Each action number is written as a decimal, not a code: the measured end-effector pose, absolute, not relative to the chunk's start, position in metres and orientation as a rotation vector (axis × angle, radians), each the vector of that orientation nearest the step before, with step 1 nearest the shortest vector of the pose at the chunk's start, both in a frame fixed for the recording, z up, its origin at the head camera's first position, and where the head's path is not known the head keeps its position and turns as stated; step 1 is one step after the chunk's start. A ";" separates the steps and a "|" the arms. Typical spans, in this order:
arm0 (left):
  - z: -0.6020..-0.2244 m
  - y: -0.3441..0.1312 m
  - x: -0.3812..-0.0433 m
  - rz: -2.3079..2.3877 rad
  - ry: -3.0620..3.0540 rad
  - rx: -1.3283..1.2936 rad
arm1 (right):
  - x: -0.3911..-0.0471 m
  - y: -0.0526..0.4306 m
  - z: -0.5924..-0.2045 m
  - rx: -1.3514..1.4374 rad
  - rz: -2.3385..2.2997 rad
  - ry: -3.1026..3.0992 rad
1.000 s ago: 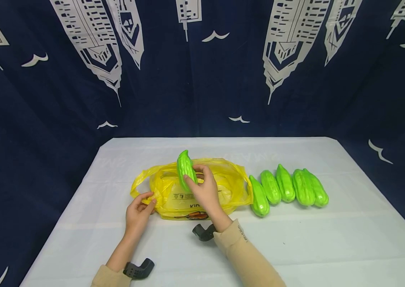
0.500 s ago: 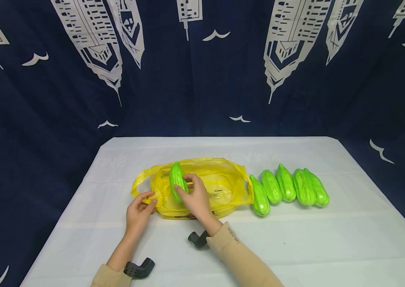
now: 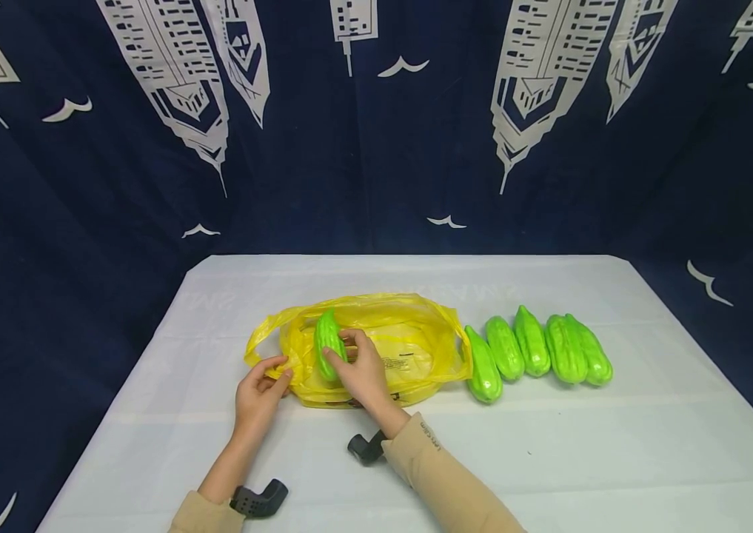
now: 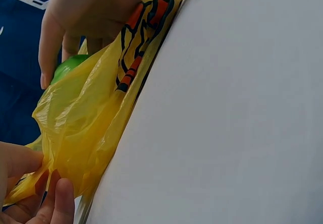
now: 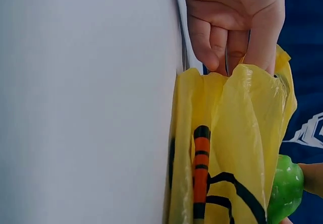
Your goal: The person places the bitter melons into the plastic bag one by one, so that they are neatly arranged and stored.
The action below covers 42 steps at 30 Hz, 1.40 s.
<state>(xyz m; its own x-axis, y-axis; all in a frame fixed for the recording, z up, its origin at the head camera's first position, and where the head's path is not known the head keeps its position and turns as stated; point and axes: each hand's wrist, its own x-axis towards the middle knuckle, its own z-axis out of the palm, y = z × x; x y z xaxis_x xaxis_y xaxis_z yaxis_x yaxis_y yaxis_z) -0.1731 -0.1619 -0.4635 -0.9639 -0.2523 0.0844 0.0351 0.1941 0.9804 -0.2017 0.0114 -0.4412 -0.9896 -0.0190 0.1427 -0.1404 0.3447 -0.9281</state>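
**Gourd lowered into the yellow bag**

The green gourd point(image 3: 328, 346) sat above the bag's rim a second ago; now it is lower, partly inside the mouth of the yellow bag point(image 3: 416, 348) on the white table point(image 3: 549, 459). The right hand point(image 3: 364, 374) grips the gourd with curled fingers. The left hand point(image 3: 258, 392) pinches the bag's near-left edge, unmoved. Five more gourds point(image 3: 536, 352) lie in a row just right of the bag.

Yellow bag point(image 3: 376, 348): thin crinkly plastic film, slightly glossy, printed. Green gourds point(image 3: 536, 352): glossy ridged plastic look. Table cover point(image 3: 549, 459) smooth matt white; backdrop curtain point(image 3: 83, 148) printed cloth.
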 end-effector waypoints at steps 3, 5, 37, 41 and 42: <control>-0.464 -0.162 -0.173 -1.851 -2.240 0.206 | -0.203 0.011 -0.443 0.149 1.751 -2.485; -0.464 -0.162 -0.173 -1.849 -2.241 0.206 | -0.204 0.010 -0.443 0.156 1.761 -2.483; -0.464 -0.161 -0.174 -1.864 -2.215 0.183 | -0.205 0.030 -0.411 0.221 1.705 -2.612; -0.464 -0.161 -0.173 -1.858 -2.216 0.185 | -0.204 0.041 -0.396 0.230 1.731 -2.554; -0.463 -0.161 -0.173 -1.854 -2.218 0.187 | -0.203 0.044 -0.392 0.235 1.742 -2.537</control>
<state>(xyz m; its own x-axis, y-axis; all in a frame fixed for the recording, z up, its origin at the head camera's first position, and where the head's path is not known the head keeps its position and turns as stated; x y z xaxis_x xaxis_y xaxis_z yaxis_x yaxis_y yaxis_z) -0.1733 -0.1609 -0.4634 -0.9620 -0.2524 0.1042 0.0577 0.1852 0.9810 -0.2027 0.0440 -0.3922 -0.9869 -0.0941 0.1312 -0.1562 0.3519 -0.9229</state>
